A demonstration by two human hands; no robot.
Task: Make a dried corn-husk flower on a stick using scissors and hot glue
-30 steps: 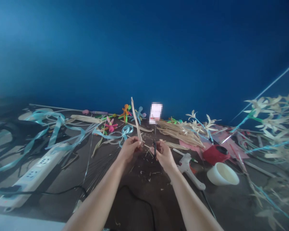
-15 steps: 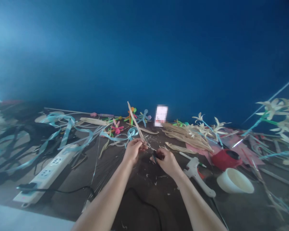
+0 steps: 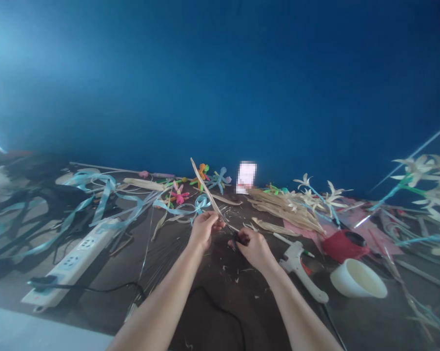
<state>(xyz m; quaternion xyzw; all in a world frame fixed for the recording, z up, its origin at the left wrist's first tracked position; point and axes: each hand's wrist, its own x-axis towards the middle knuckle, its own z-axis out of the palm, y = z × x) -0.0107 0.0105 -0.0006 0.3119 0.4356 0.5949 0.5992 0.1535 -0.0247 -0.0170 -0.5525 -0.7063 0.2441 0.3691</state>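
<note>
My left hand point(image 3: 204, 229) pinches the lower end of a long, pale dried husk strip point(image 3: 204, 184), which points up and to the left. In my right hand point(image 3: 254, 245) are dark-handled scissors point(image 3: 235, 239), their blades reaching toward the strip's lower end just beside the left fingertips. Small pale clippings point(image 3: 236, 279) lie on the dark table below the hands. Part of the scissor handles is hidden by the right fingers.
A white glue gun point(image 3: 299, 265) lies right of my right arm, near a white cup point(image 3: 359, 279) and a red container point(image 3: 345, 245). Dried husks point(image 3: 286, 209) and pale flowers point(image 3: 311, 197) lie behind. Leftward are a power strip point(image 3: 71, 263) and blue ribbon point(image 3: 105, 190).
The husk strip's upper tip has swung slightly left and down. The scissors have shifted a little at the strip's lower end, while both hands stay nearly in place.
</note>
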